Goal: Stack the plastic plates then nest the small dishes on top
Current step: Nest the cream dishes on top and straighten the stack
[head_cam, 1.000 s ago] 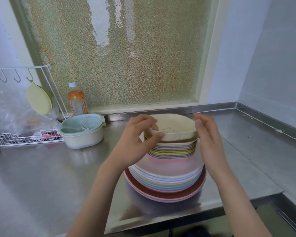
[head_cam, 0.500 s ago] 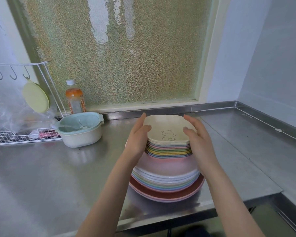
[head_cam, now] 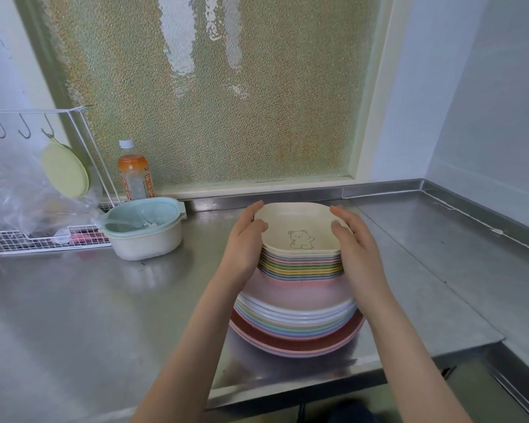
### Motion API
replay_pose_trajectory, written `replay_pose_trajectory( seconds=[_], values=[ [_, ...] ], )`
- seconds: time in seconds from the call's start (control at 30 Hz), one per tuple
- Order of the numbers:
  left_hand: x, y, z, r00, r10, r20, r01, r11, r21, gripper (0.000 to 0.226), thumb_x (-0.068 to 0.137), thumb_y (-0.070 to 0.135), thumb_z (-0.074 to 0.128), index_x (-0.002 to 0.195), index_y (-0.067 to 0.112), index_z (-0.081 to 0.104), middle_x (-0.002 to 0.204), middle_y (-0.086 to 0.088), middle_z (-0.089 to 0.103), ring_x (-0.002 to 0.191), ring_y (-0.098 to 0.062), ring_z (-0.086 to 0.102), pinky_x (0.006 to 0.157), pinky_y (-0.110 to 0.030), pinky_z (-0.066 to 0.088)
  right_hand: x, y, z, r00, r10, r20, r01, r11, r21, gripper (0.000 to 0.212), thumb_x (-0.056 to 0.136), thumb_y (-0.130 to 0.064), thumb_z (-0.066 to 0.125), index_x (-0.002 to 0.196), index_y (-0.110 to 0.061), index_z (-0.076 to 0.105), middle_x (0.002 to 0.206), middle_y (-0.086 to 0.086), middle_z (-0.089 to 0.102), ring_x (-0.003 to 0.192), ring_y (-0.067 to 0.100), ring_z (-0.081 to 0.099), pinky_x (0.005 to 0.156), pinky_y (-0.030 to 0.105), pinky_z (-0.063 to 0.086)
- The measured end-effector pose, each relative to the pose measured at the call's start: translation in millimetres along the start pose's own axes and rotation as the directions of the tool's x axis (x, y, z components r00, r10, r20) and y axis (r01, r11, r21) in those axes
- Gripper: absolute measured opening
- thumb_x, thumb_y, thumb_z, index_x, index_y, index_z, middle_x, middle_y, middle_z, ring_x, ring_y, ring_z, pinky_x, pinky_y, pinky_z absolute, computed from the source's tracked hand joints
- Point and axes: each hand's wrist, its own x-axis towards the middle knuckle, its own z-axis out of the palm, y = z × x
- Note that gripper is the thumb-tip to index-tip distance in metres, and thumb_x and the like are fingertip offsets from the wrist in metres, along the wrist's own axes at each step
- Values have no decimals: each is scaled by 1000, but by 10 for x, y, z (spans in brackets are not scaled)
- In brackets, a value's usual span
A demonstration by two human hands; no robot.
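- The cream dish (head_cam: 298, 232) with the bear drawing, which was tilted and held above the pile 1 second ago, now sits level and nested on the small dishes (head_cam: 300, 265).
- Those small dishes rest on the pink top plate of the big plates (head_cam: 293, 325), which stand on the steel counter (head_cam: 104, 300) near its front edge.
- The left hand (head_cam: 245, 248) is flat against the left side of the small dishes, fingers straight, pressing rather than gripping.
- The right hand (head_cam: 353, 248) mirrors it on the right side, thumb over the cream rim.
- I judge the nesting done; the hands seem only to square the pile up.
- The bowl (head_cam: 144, 230) and bottle (head_cam: 135, 172) stand well apart on the left.
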Motion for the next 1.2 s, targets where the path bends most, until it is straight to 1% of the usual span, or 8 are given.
replay_pose_trajectory(
  seconds=[0.13,0.27,0.33,0.43,0.57,0.73,1.03,1.2],
  values=[
    [-89,-65,-175,991,91,-102,-85,994,64,23,99,25,42,118,26,56,115,20,55,107,7,49,89,-7,30,-101,76,-116,990,-30,-135,29,1000,-9,30,97,-29,39,123,-26,54,115,-18,55,100,-16,45,77,5,34],
    [-242,-365,-304,960,4,-280,9,999,44,26,100,28,39,85,28,60,89,15,58,83,0,52,75,-15,38,-298,314,-193,980,54,-193,-55,998,1,31,99,-33,35,125,-26,51,120,-10,55,110,4,50,79,12,36],
    [-310,-545,-261,957,-59,-286,69,997,27,32,101,29,35,100,18,65,100,3,63,93,-11,54,81,-25,36,-382,412,-149,980,105,-167,-108,994,-11,30,99,-36,33,124,-32,49,127,-8,53,117,9,49,79,13,38],
    [-413,-673,-161,953,-51,-299,57,998,13,34,102,26,35,118,13,61,110,-1,61,100,-14,53,81,-18,34,-444,441,-55,985,119,-129,-126,991,-47,22,98,-40,33,117,-50,38,148,-12,33,131,10,35,96,22,29],
    [-444,-691,-111,930,1,-367,3,1000,9,30,101,22,36,111,15,63,103,0,61,93,-13,55,61,0,36,-471,464,9,980,115,-165,-126,990,-57,34,98,-38,31,132,-40,37,152,-13,24,135,11,29,95,23,26],
    [-434,-716,-92,924,7,-382,-28,998,-49,27,100,19,38,105,22,64,96,17,63,85,10,54,59,4,36,-483,569,82,964,109,-241,-123,992,-42,38,95,-46,29,132,-42,37,143,-8,41,128,17,42,104,39,37],
    [-105,-766,-132,903,16,-430,-29,999,-23,32,101,17,35,109,6,64,99,-3,62,89,-14,53,58,4,34,-138,687,232,957,124,-262,-138,990,-37,36,100,-33,26,134,-37,39,143,-7,43,131,17,38,109,44,33],
    [255,-785,-190,893,18,-450,-19,1000,1,28,100,14,36,96,4,62,79,6,58,72,-5,49,54,1,35,194,747,451,961,128,-246,-141,989,-35,37,99,-33,25,133,-35,41,138,-6,47,128,18,42,107,44,35]
  ],
)
